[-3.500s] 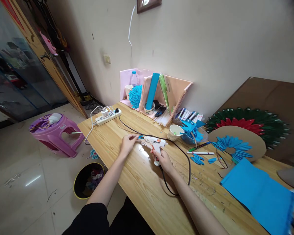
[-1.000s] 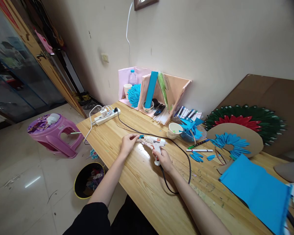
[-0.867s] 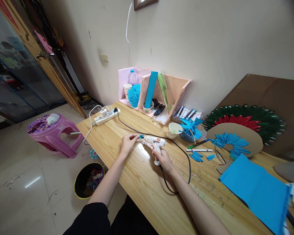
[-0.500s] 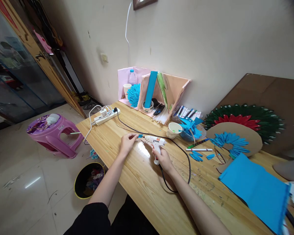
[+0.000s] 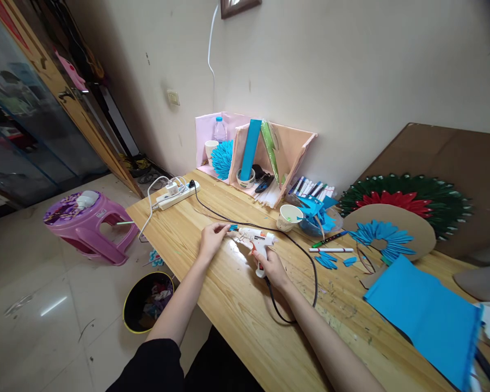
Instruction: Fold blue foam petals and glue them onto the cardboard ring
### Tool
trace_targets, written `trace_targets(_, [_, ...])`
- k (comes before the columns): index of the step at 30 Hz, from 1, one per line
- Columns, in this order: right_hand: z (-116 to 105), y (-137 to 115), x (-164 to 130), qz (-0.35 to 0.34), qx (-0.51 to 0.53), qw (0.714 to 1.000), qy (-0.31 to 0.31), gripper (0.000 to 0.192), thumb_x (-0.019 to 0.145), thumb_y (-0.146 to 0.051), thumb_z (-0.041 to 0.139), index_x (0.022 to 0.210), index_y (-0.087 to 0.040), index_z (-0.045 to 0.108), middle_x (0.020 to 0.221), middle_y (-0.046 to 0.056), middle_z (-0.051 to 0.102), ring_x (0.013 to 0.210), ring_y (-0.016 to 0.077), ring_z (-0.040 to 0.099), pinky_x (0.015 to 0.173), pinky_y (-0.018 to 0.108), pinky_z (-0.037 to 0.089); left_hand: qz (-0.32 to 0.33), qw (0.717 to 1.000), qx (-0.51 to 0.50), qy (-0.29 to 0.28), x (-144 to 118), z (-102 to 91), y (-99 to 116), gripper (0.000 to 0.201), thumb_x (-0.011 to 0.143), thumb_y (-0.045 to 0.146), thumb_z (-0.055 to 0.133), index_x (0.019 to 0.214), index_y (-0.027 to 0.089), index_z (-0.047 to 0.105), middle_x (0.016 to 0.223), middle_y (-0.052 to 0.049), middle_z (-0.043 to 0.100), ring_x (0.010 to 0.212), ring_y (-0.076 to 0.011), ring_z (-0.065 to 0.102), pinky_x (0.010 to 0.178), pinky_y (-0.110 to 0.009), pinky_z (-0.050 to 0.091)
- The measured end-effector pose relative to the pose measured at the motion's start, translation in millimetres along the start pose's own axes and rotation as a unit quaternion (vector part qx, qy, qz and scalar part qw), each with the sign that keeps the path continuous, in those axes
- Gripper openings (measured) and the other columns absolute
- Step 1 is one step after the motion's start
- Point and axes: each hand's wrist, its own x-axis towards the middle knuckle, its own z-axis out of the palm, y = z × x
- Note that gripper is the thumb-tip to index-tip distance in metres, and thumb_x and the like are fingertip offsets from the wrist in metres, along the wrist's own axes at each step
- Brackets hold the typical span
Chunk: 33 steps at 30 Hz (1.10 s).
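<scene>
My right hand [image 5: 271, 267] is wrapped round the grip of a white hot glue gun [image 5: 258, 238], its nozzle pointing left. Between the fingertips of my left hand [image 5: 213, 239] is a small folded blue paper piece [image 5: 233, 227], close to the nozzle; whether they touch I cannot tell. A black cord [image 5: 315, 272] loops from the gun's handle across the table. To the right lie several loose blue paper petals [image 5: 325, 260] and a cardboard disc [image 5: 422, 231] with a partial ring of blue petals [image 5: 375, 234].
A white power strip [image 5: 177, 196] lies at the table's far left. Behind the hands stand a paper cup [image 5: 289, 218], a bowl of blue scraps [image 5: 316, 220] and a pink cardboard organizer [image 5: 302, 158]. Blue paper [image 5: 424, 316] covers the right side. A bin [image 5: 141, 316] and pink stool [image 5: 102, 234] stand on the floor.
Almost nothing differs. Both hands hold the glue gun and the blue paper piece in nearly the same place; the view has shifted very slightly.
</scene>
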Motion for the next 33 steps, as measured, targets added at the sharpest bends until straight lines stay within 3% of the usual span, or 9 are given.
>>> trace_targets(33, [0.0,-1.0,1.2,-0.007,0.002,1.000,-0.004,0.030,0.083,-0.042,0.045,0.069,-0.017,0.052,0.055,-0.002,0.049,0.051,0.0117,0.044,0.053,0.024,0.035,-0.006,1.000,-0.001,-0.008,0.2,-0.6,-0.6,0.026,0.069,0.037,0.065,0.078,0.014,0.072,0.073,-0.006,0.071,0.065,-0.0166,0.064,0.063,-0.026,0.049])
